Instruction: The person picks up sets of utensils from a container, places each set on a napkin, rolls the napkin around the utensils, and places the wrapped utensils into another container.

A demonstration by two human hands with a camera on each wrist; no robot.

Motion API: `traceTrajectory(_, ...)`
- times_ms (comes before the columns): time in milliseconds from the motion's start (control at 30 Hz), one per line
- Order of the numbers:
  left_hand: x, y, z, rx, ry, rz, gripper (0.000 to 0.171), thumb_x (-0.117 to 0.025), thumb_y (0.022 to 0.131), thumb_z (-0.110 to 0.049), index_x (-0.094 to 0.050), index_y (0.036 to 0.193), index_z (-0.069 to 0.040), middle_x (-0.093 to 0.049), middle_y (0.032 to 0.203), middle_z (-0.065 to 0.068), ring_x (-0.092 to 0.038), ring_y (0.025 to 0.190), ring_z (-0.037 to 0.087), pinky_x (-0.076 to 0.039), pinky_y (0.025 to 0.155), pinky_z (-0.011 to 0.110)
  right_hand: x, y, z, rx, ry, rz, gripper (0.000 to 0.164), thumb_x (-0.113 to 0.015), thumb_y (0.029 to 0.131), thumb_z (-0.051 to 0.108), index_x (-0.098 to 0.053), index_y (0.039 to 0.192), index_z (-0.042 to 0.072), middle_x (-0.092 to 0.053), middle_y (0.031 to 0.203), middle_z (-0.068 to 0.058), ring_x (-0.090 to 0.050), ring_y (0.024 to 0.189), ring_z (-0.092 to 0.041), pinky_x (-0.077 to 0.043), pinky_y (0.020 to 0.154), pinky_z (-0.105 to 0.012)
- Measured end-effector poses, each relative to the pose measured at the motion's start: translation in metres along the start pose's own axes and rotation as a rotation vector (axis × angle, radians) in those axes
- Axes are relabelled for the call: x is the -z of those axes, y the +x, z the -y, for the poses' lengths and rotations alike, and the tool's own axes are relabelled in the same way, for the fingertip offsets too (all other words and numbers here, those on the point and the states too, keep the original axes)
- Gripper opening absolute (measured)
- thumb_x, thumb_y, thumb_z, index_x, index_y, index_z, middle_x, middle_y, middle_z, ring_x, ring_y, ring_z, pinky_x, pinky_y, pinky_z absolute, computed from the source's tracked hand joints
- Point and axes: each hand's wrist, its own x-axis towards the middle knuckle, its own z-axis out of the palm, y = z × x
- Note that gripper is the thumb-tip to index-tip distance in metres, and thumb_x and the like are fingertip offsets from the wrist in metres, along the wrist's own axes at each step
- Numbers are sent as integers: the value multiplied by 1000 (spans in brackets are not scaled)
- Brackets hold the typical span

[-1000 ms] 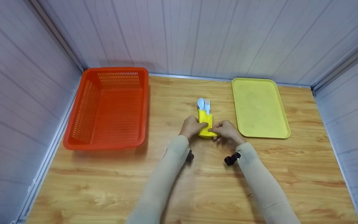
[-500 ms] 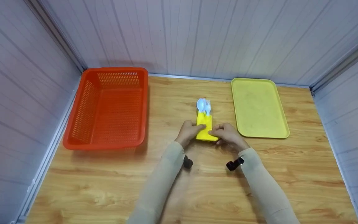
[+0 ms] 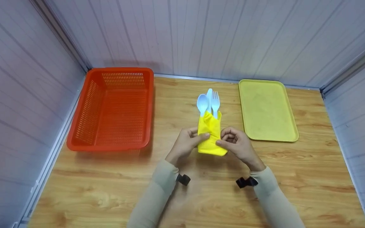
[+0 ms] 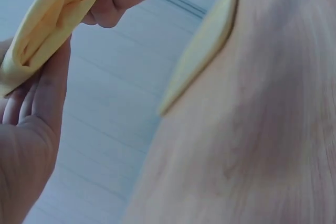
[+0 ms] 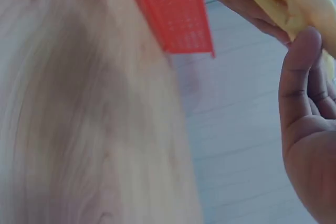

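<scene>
A folded yellow napkin (image 3: 208, 144) wraps the lower ends of a pale blue spoon (image 3: 202, 103), knife (image 3: 209, 95) and fork (image 3: 215, 100), whose heads stick out of its top. My left hand (image 3: 185, 142) grips the napkin's left side, thumb across the front. On the lower right, my right hand (image 3: 239, 145) pinches the napkin's corner between thumb and curled fingers. Both wrist views show the bundle raised above the table; in the left wrist view the layered bottom folds of the napkin (image 4: 44, 30) face the camera. The cutlery handles are hidden inside.
An orange-red plastic basket (image 3: 149, 126) with slotted walls stands on the left of the wooden table (image 3: 201, 202). To the right lies a yellow tray (image 3: 268, 110), near the back wall (image 3: 201, 38). Panelled walls enclose the table on the left, back and right.
Both hands have lifted the wrapped bundle off the table and drawn it nearer the camera. The knife now shows clearly between spoon and fork. Basket and tray stay put.
</scene>
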Motion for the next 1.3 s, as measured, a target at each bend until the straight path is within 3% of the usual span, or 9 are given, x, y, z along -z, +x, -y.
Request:
traceTrajectory(200,-7,-23,-8,-107,33,22,37,-71,94,-13,-65,123,9,-72,107,21,-71,96,34,-58,81,43,-7,-10,10,173,-53,17,19,-70,83,-18,-60,96,-8,-65,77,-10,-63,66,-13,-53,58,-23)
traceTrajectory(367,-9,-30,-6,-135,57,-22,37,-73,93,-15,-66,122,6,-72,106,19,-72,95,33,-58,80,43,-11,-13,14,238,-112,-7,19,-73,82,-14,-61,95,-7,-59,78,-10,-56,67,-13,-49,59,-21)
traceTrajectory(633,-15,-32,1,-251,104,-88,35,-72,94,-15,-67,121,5,-72,108,17,-71,95,31,-58,80,43,-11,-13,5,289,-196,-78,24,-75,77,-17,-64,94,-4,-60,86,-15,-54,74,-17,-48,66,-25)
traceTrajectory(767,-21,-34,5,-326,123,-167,34,-72,94,-14,-67,121,5,-72,110,15,-71,97,30,-58,80,42,-17,-12,3,365,-411,-244,30,-85,74,-5,-64,94,1,-58,88,-13,-52,75,-20,-45,65,-26)
traceTrajectory(867,-29,-33,10,-385,126,-272,34,-72,94,-15,-67,121,5,-72,111,14,-71,97,28,-59,79,41,-25,-11,2,418,-619,-399,31,-90,73,7,-61,85,6,-54,83,-7,-50,73,-19,-42,63,-27)
traceTrajectory(933,-35,-33,14,-416,122,-347,33,-72,94,-15,-67,121,4,-72,112,13,-72,98,27,-58,79,40,-31,-11,2,437,-694,-454,29,-88,76,11,-60,80,8,-54,78,-3,-50,69,-19,-42,62,-29)
traceTrajectory(1067,-45,-32,21,-455,98,-451,31,-72,94,-14,-68,120,1,-72,113,12,-71,101,25,-58,80,39,-42,-9,3,445,-725,-482,15,-83,84,11,-68,81,9,-61,77,-1,-56,68,-18,-47,59,-32)
traceTrajectory(1167,-51,-33,26,-489,70,-478,31,-71,95,-13,-66,122,0,-71,115,11,-69,104,26,-57,83,40,-47,-8,4,435,-708,-495,9,-80,86,10,-73,90,7,-66,83,-2,-61,70,-17,-52,60,-32)
traceTrajectory(1300,-55,-35,31,-542,63,-503,33,-69,96,-14,-63,126,-1,-69,120,11,-67,109,26,-56,87,41,-53,-5,6,436,-651,-495,13,-78,87,8,-74,100,4,-69,90,-4,-67,77,-18,-56,68,-30)
